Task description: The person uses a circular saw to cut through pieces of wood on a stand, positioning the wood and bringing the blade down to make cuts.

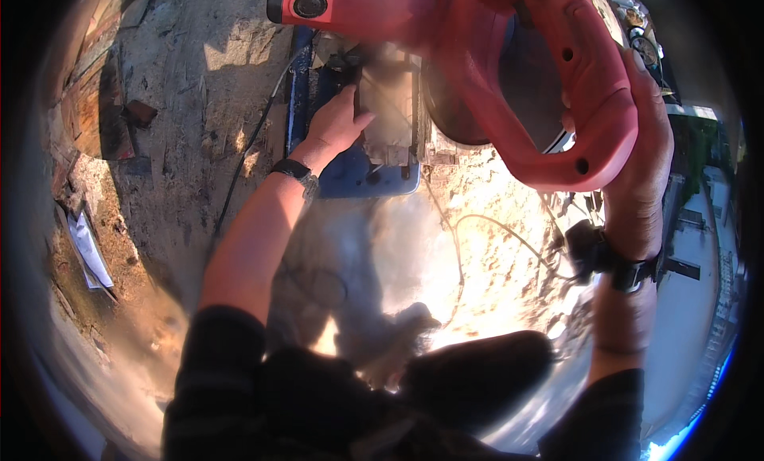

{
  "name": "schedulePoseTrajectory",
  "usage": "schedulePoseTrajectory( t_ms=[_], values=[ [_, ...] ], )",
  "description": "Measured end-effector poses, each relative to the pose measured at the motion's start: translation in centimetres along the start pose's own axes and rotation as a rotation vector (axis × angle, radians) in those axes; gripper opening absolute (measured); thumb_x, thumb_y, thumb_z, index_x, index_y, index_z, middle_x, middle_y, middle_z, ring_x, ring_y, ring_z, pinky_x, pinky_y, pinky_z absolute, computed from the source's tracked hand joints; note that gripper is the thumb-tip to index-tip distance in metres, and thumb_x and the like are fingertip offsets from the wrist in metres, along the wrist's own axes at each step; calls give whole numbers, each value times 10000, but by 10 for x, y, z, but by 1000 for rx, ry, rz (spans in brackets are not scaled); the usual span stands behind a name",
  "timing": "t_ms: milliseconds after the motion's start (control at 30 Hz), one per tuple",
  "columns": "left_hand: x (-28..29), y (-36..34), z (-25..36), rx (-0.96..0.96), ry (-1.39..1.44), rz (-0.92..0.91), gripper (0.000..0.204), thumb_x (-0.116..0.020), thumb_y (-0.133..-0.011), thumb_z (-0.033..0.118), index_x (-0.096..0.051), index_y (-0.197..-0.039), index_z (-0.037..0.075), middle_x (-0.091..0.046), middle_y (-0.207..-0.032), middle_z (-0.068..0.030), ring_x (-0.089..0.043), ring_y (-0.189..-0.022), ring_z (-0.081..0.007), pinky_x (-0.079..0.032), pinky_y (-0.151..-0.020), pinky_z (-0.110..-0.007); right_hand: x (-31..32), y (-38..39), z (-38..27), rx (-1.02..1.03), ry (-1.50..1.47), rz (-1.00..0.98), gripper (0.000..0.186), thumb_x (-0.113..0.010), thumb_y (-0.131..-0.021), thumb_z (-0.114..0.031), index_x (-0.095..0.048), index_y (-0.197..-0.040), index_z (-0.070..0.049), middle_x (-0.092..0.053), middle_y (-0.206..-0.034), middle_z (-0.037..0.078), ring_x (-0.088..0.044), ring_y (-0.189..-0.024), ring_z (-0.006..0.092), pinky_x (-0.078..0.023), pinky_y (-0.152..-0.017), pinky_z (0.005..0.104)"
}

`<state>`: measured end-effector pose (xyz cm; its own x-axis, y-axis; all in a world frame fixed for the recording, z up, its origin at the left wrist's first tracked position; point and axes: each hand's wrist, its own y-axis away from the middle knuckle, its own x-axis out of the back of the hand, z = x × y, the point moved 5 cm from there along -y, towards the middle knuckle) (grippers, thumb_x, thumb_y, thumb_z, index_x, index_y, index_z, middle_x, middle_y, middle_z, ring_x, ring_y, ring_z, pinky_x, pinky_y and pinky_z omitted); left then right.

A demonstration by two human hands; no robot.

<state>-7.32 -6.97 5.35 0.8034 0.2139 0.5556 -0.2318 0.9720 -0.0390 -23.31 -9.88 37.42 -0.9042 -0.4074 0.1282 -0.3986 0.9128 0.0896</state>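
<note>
A red cut-off saw (446,15) with a large looped handle fills the upper right. My right hand (646,143) wraps around the outer side of that loop, with fingertips showing inside it. The round cutting disc (454,103) shows partly behind the red body. Below and left of it is the saw's blue metal base (370,184), bearing a pale, blurred rectangular piece (390,103). At that piece's left edge is my left hand (338,123), thumb toward it and fingers closed at a dark part. What those fingers hold is too blurred to tell.
A thin dark cable (251,147) runs along the rough ground at left, and another cable (459,254) curls below the base. Wood scraps (99,103) and a folded white sheet (89,250) lie at far left. A bicycle wheel (643,49) shows at upper right.
</note>
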Motion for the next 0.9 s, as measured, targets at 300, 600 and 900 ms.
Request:
schedulePoseTrajectory(
  t_ms=[300, 600, 900],
  values=[
    [-11, -8, 10, 38, -23, -189, 488, -596, -802, 237, -361, -1096, -73, -530, -1056, -304, -516, -1022, -427, -424, -854, -422, 212, 93, 211, -479, -18, 392, 283, -544, -845, -146, -525, -1062, 35, -614, -817, 100, -585, -613, 145, -501, -520, 247],
    [-37, -1, 6, 177, -100, -104, 621, -657, -763, 260, -350, -1103, -160, -494, -1088, -361, -505, -1031, -449, -411, -895, -402, 195, 18, 446, -443, 216, 306, 245, -638, -814, -240, -577, -806, -3, -530, -654, 32, -488, -561, 109, -419, -517, 241],
    [-36, 15, -7, 427, 106, 130, 516, -661, -767, 164, -419, -1164, -62, -536, -1116, -191, -534, -1007, -259, -424, -865, -346, 148, -41, 434, -409, -272, 393, 338, -723, -727, -197, -575, -741, 107, -574, -662, 100, -547, -573, 175, -445, -538, 286]
  ],
)
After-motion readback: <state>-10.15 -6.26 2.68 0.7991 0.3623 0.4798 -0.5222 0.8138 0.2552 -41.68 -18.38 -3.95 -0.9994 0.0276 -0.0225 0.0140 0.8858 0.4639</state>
